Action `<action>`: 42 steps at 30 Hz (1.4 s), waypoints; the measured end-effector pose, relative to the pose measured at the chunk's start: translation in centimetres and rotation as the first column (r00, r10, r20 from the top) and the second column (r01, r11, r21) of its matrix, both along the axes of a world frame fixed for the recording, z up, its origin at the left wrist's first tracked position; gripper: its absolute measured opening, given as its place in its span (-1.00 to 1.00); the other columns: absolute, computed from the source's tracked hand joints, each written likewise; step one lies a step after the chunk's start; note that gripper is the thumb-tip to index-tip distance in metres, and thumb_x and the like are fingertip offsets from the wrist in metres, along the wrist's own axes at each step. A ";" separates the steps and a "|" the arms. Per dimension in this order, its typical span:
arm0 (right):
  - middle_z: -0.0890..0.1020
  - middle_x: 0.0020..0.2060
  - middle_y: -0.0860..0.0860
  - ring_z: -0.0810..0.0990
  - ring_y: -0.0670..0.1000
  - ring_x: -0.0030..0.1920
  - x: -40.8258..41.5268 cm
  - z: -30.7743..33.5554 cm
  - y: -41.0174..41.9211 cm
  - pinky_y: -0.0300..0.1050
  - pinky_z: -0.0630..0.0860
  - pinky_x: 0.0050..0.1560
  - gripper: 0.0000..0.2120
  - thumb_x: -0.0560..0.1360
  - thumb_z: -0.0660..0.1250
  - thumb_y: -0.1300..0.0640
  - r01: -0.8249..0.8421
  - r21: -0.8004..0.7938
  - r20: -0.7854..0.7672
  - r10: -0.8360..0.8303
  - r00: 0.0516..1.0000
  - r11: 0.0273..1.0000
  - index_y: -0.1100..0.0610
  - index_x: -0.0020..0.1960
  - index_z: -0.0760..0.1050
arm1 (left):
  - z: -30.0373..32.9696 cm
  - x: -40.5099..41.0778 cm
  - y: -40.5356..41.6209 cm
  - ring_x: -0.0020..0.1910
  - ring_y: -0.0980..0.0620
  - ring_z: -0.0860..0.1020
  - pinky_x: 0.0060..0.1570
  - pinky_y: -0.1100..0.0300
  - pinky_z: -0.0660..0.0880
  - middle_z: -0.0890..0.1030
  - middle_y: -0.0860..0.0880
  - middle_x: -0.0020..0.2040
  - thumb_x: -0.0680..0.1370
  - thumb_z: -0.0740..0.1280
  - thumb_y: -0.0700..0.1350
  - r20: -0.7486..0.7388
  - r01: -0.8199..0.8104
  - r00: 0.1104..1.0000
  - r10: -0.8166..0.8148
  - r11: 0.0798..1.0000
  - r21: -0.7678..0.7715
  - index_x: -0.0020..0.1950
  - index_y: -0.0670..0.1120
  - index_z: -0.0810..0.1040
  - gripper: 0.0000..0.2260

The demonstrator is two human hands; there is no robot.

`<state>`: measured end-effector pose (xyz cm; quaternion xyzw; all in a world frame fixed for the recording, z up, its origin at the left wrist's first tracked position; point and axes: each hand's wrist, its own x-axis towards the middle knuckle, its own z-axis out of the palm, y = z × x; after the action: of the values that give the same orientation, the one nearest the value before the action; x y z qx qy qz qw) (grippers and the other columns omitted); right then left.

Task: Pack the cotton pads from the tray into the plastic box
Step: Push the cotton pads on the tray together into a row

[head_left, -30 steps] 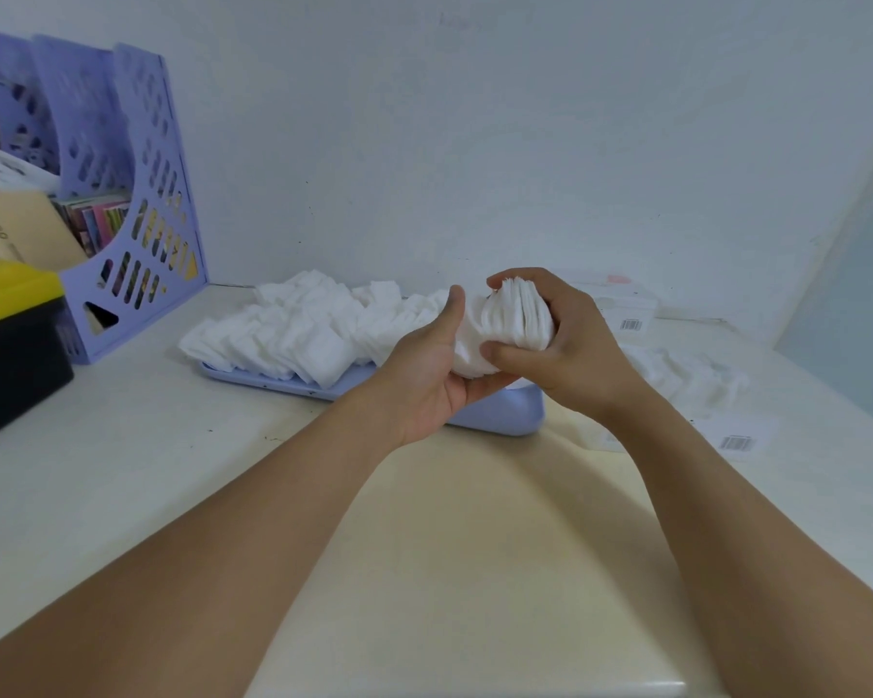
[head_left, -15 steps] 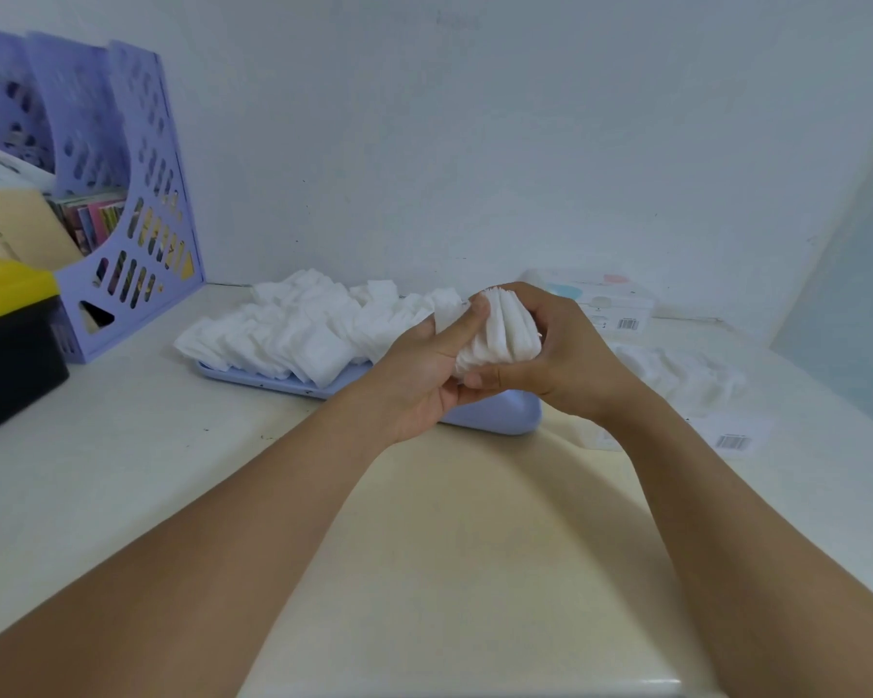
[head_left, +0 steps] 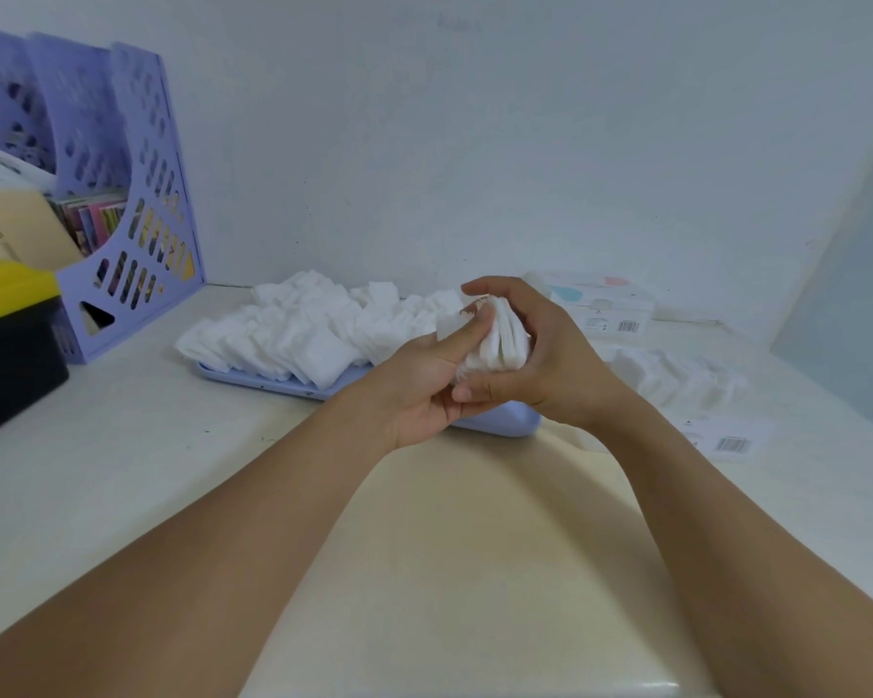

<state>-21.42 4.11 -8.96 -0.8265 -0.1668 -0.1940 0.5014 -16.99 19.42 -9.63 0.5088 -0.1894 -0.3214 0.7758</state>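
A lilac tray (head_left: 253,382) lies across the middle of the table, heaped with square white cotton pads (head_left: 303,330). Above the tray's right end I hold a small stack of cotton pads (head_left: 500,342) on edge between both hands. My right hand (head_left: 550,360) wraps the stack from the right, thumb underneath. My left hand (head_left: 424,385) presses its thumb and fingers against the stack's left side. A clear plastic box (head_left: 676,377) holding white pads lies to the right, partly hidden behind my right wrist.
A lilac perforated file rack (head_left: 137,204) with books stands at the back left. A black box with a yellow lid (head_left: 11,340) sits at the left edge. A white packet with a barcode (head_left: 606,309) lies by the wall, and a barcode label (head_left: 732,440) on the table at right.
My hands have dropped slightly and the stack has been squeezed tighter, turning more upright. My left thumb now lies against the pads' left face.
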 end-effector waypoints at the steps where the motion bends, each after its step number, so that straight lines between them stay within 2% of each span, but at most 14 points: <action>1: 0.64 0.05 -0.02 0.64 -0.06 0.06 0.0 0.0 0.0 -0.20 0.61 0.03 -0.27 0.21 0.70 0.27 0.000 0.001 0.006 0.000 1.000 1.000 0.09 0.31 0.49 | 0.0 0.1 -0.1 0.09 0.01 0.68 -0.02 0.11 0.66 0.69 -0.10 0.18 0.49 0.39 0.12 0.012 -0.012 1.000 0.012 1.000 0.002 0.32 -0.12 0.56 -0.52; 4: 0.64 -0.05 -0.06 0.63 -0.10 -0.02 0.1 -0.1 0.0 -0.20 0.60 -0.02 -0.38 0.21 0.70 0.27 0.017 0.026 0.020 -0.018 1.000 1.000 0.15 0.21 0.54 | -0.1 0.1 -0.2 0.11 -0.01 0.67 0.00 0.11 0.65 0.69 -0.12 0.18 0.54 0.39 0.06 0.023 -0.032 0.999 0.032 0.999 -0.020 0.32 -0.16 0.56 -0.57; 8: 0.64 -0.09 -0.07 0.62 -0.13 -0.08 0.2 0.0 -0.2 -0.22 0.59 -0.07 -0.45 0.25 0.68 0.24 0.056 0.046 0.045 -0.058 0.997 0.997 0.17 0.17 0.56 | 0.0 0.2 -0.2 0.22 -0.05 0.64 0.06 0.13 0.62 0.66 -0.16 0.24 0.55 0.38 0.06 0.024 -0.029 0.999 0.030 0.998 -0.053 0.36 -0.17 0.54 -0.53; 13: 0.65 -0.02 0.07 0.66 0.00 -0.01 0.3 0.3 -0.5 -0.09 0.65 -0.04 -0.47 0.26 0.67 0.21 0.087 0.091 0.079 -0.094 0.992 0.992 0.18 0.16 0.56 | 0.0 0.4 -0.1 0.25 -0.05 0.62 0.13 0.13 0.61 0.65 -0.14 0.26 0.60 0.35 0.06 -0.022 -0.040 0.999 0.038 0.996 -0.076 0.38 -0.17 0.53 -0.57; 16: 0.65 -0.01 0.11 0.65 0.09 0.02 0.2 0.3 -0.8 -0.05 0.66 -0.03 -0.47 0.25 0.68 0.18 0.115 0.064 0.082 -0.120 0.989 0.991 0.17 0.15 0.56 | -0.1 0.5 -0.1 0.26 -0.08 0.61 0.10 0.13 0.62 0.66 -0.15 0.24 0.61 0.35 0.06 -0.003 -0.058 0.998 0.058 0.996 -0.064 0.35 -0.17 0.55 -0.59; 21: 0.69 -0.04 -0.07 0.67 -0.08 0.01 0.2 0.0 -0.2 -0.21 0.60 -0.02 -0.40 0.18 0.73 0.15 0.119 -0.033 0.071 -0.117 0.991 0.992 0.10 0.15 0.59 | 0.0 -0.1 -0.2 0.13 -0.04 0.68 0.07 0.02 0.65 0.69 -0.14 0.16 0.51 0.38 0.11 0.025 -0.037 0.999 0.038 0.998 -0.041 0.30 -0.15 0.57 -0.54; 24: 0.70 -0.04 -0.08 0.67 -0.09 0.03 0.2 -0.2 0.2 -0.28 0.55 -0.03 -0.38 0.16 0.73 0.13 0.107 -0.071 0.067 -0.102 0.993 0.992 0.08 0.16 0.60 | 0.1 -0.2 -0.2 0.14 -0.06 0.67 0.13 -0.06 0.62 0.70 -0.13 0.15 0.40 0.42 0.14 0.005 -0.009 1.000 0.009 0.999 -0.033 0.30 -0.13 0.56 -0.45; 26: 0.70 -0.02 -0.07 0.67 -0.08 0.03 0.2 -0.1 0.1 -0.29 0.54 -0.03 -0.37 0.16 0.73 0.13 0.105 -0.073 0.069 -0.099 0.993 0.992 0.08 0.17 0.59 | 0.1 -0.2 -0.1 0.11 -0.04 0.68 0.09 -0.02 0.64 0.70 -0.13 0.14 0.40 0.43 0.11 0.010 -0.013 1.000 0.013 0.999 -0.030 0.27 -0.11 0.58 -0.49; 28: 0.68 0.01 -0.06 0.66 -0.07 0.07 0.1 0.0 -0.1 -0.26 0.57 -0.05 -0.34 0.16 0.73 0.13 0.104 -0.069 0.069 -0.099 0.993 0.992 0.08 0.20 0.57 | 0.1 -0.2 0.0 0.10 -0.05 0.68 0.03 0.03 0.66 0.69 -0.15 0.17 0.45 0.43 0.08 0.020 -0.025 0.999 0.025 0.999 -0.022 0.30 -0.12 0.57 -0.52; 33: 0.66 0.10 -0.10 0.62 -0.10 0.17 -0.2 0.6 -0.6 -0.11 0.62 0.06 -0.38 0.21 0.71 0.17 0.115 -0.087 0.064 -0.110 0.992 0.990 0.09 0.22 0.57 | 0.1 0.2 0.2 0.23 -0.11 0.63 0.07 0.06 0.63 0.65 -0.17 0.24 0.58 0.38 0.06 0.031 -0.026 0.999 0.027 1.000 -0.017 0.38 -0.12 0.52 -0.57; 37: 0.67 0.06 -0.05 0.64 -0.08 0.13 -0.3 0.8 -0.9 -0.10 0.62 0.04 -0.43 0.23 0.69 0.21 0.106 -0.052 0.040 -0.104 0.994 0.993 0.14 0.17 0.56 | 0.1 0.1 0.2 0.21 -0.10 0.64 0.09 0.04 0.62 0.66 -0.17 0.22 0.55 0.40 0.03 0.026 -0.031 0.999 0.032 0.999 -0.017 0.36 -0.13 0.53 -0.57; 40: 0.67 0.04 0.01 0.66 -0.04 0.08 0.0 0.3 -0.6 -0.17 0.61 0.01 -0.38 0.22 0.70 0.23 0.094 -0.042 0.023 -0.093 0.995 0.995 0.13 0.19 0.50 | 0.2 0.0 0.1 0.21 -0.10 0.64 0.16 -0.03 0.60 0.65 -0.19 0.24 0.49 0.44 0.01 0.015 0.005 1.000 -0.005 0.999 -0.040 0.36 -0.16 0.53 -0.52; 42: 0.67 0.04 0.05 0.66 0.05 0.06 0.2 0.0 -0.4 -0.09 0.62 0.04 -0.30 0.21 0.72 0.16 0.068 -0.047 -0.006 -0.068 0.998 0.997 0.06 0.23 0.44 | 0.1 -0.2 0.1 0.10 -0.06 0.68 0.07 -0.01 0.64 0.68 -0.16 0.16 0.45 0.45 -0.05 -0.007 0.032 0.999 -0.032 0.997 -0.065 0.32 -0.16 0.55 -0.54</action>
<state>-21.18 3.71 -8.95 -0.8438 -0.1412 -0.2041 0.4758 -17.23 19.53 -9.52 0.4789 -0.2048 -0.3295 0.7875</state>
